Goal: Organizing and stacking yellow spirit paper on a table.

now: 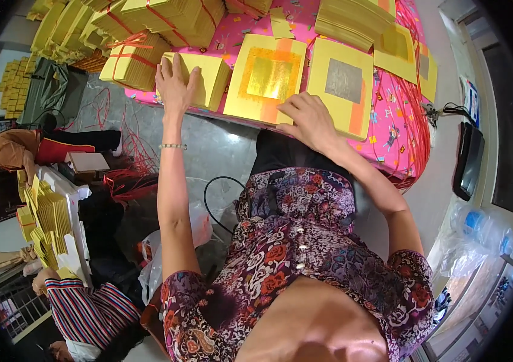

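My left hand lies flat with fingers apart on a plain yellow paper stack at the table's near edge. My right hand rests with curled fingers on the near corner of a yellow stack with a gold foil square, pinching its edge. To the right lies a yellow stack with a silver foil square. All sit on a pink patterned tablecloth.
Bundles of yellow paper tied with red string fill the table's far left, and more stacks lie at the far right. Red strings litter the grey floor. Two seated people work with yellow sheets at the left. A black cable runs below.
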`<state>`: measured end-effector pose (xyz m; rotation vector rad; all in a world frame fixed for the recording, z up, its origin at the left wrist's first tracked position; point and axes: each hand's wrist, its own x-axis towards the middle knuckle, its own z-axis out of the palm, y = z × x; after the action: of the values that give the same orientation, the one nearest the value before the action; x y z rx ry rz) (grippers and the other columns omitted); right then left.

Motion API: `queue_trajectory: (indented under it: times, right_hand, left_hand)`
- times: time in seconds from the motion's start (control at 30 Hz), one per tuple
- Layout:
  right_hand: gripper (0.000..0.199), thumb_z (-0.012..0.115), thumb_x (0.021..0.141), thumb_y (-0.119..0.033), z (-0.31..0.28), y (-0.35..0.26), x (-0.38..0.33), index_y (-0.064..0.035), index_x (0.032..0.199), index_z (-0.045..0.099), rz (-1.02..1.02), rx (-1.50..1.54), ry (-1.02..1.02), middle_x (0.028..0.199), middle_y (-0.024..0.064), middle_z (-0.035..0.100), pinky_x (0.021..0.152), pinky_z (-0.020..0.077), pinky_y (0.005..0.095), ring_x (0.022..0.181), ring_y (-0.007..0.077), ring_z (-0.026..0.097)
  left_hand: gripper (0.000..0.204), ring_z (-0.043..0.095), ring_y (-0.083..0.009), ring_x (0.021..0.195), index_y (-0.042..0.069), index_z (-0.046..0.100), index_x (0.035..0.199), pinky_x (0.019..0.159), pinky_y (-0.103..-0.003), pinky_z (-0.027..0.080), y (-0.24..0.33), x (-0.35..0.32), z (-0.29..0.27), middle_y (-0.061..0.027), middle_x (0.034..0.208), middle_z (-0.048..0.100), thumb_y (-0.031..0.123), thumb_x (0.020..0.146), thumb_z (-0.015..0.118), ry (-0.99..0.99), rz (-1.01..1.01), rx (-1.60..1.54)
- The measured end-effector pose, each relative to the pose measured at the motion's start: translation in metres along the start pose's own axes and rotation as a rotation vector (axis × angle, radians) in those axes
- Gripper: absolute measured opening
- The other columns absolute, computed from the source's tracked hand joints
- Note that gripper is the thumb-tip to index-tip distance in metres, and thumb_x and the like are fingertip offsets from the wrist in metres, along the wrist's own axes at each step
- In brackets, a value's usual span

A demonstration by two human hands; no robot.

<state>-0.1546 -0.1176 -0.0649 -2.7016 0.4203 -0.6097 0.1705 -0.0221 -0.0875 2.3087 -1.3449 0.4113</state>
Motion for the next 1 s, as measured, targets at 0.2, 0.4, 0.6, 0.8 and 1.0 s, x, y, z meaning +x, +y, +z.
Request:
queue_trajectory:
  times: [0.2,0.4,0.6,0.8,1.0]
  right_hand:
    - [0.036,0.074,0.067,-0.025,0.014,0.004,-0.007,-0.0086,0.096,0.06,-0.005,-0.058,0.028,0.093,0.0065,0.056,0.077,0.039,0.0376,0.092,0.0241,0.052]
    - [0.021,0.071,0.071,-0.024,0.011,0.007,-0.005,-0.0072,0.083,0.064,-0.029,0.001,0.033,0.084,0.0056,0.058,0.074,0.0415,0.0375,0.084,0.0236,0.056]
    - [0.017,0.066,0.076,-0.021,0.011,0.008,0.0,-0.0047,0.074,0.065,-0.011,0.053,0.011,0.074,0.0066,0.059,0.068,0.045,0.0386,0.076,0.0254,0.058]
    - [0.018,0.063,0.08,-0.02,0.006,0.011,0.003,-0.0028,0.076,0.065,0.067,0.091,-0.073,0.078,0.0083,0.061,0.069,0.0469,0.0385,0.078,0.0268,0.059]
    - [0.02,0.061,0.082,-0.021,0.004,0.011,0.005,-0.0031,0.078,0.067,0.102,0.126,-0.092,0.081,0.0084,0.063,0.067,0.0479,0.0388,0.077,0.0276,0.06]
  left_hand:
    - [0.051,0.039,-0.0394,0.12,0.006,0.05,0.127,0.101,-0.046,0.032,0.039,-0.008,-0.03,-0.0246,0.128,0.044,0.032,0.084,0.061,0.108,0.12,-0.225]
    - [0.032,0.055,-0.0299,0.1,0.005,0.064,0.104,0.088,-0.038,0.044,0.096,-0.05,-0.05,-0.0139,0.103,0.06,0.022,0.076,0.07,-0.215,0.36,-0.551]
    - [0.031,0.056,-0.026,0.096,0.009,0.067,0.098,0.082,-0.036,0.047,0.104,-0.07,-0.034,-0.0065,0.098,0.061,0.019,0.07,0.075,-0.343,0.439,-0.517]
    - [0.022,0.057,-0.0234,0.093,0.009,0.069,0.092,0.081,-0.034,0.047,0.103,-0.071,-0.027,-0.0037,0.091,0.063,0.012,0.071,0.072,-0.331,0.412,-0.507]
    - [0.018,0.059,-0.0228,0.091,0.009,0.071,0.088,0.079,-0.034,0.048,0.102,-0.071,-0.027,-0.0043,0.091,0.065,0.012,0.07,0.073,-0.322,0.378,-0.552]
